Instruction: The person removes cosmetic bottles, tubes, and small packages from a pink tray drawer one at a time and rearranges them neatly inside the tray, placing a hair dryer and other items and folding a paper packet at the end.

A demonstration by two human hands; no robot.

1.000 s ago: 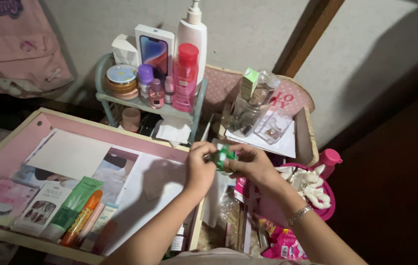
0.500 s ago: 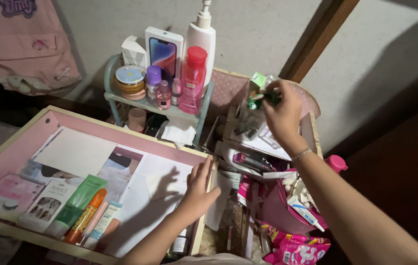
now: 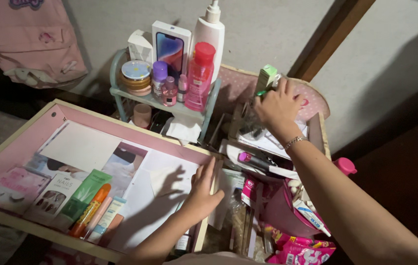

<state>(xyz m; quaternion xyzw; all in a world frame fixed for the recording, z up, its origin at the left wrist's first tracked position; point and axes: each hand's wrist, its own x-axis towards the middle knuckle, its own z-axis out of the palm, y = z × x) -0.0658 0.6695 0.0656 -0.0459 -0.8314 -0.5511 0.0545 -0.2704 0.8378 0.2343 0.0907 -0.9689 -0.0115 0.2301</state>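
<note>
Fingers of the right hand (image 3: 278, 105) curl around what looks like a small green item (image 3: 263, 92), half hidden. Left hand (image 3: 203, 189) rests flat, released, on the pink tray's rim (image 3: 120, 128).

The left hand (image 3: 203, 189) is resting flat on the right edge of a shallow pink wooden tray (image 3: 96, 122) that is holding white papers, false-lash and nail packs and green and orange tubes (image 3: 88, 208). The right hand (image 3: 277, 105) is reaching into a cluttered pink dotted box (image 3: 317, 105), its fingers (image 3: 263, 98) closing around a small green item (image 3: 263, 92) just beside a pale green carton (image 3: 267, 77).
</note>
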